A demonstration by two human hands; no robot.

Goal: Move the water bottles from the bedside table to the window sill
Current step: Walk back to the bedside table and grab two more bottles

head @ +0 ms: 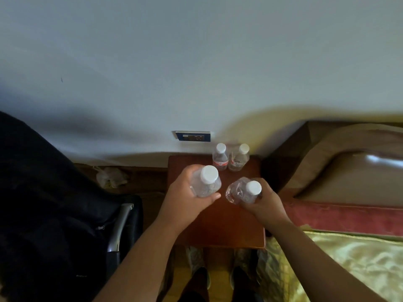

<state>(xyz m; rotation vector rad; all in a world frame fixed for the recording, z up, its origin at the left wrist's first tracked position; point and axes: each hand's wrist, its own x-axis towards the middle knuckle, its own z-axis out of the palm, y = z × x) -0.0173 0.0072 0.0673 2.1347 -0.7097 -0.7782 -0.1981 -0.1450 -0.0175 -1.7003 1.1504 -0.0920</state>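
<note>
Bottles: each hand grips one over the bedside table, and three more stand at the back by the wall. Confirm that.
Wrong count. The head view shows two bottles standing at the back, not three. The rest holds: the left hand grips one bottle, the right hand another, over the bedside table.

A big pale wall (pixel 196 62) fills the top, with a dark socket plate (pixel 193 136) low on it. On the right is a bed (pixel 349 258) with a shiny yellow cover and a tan pillow (pixel 349 153). A black chair (pixel 43 203) stands on the left.
</note>
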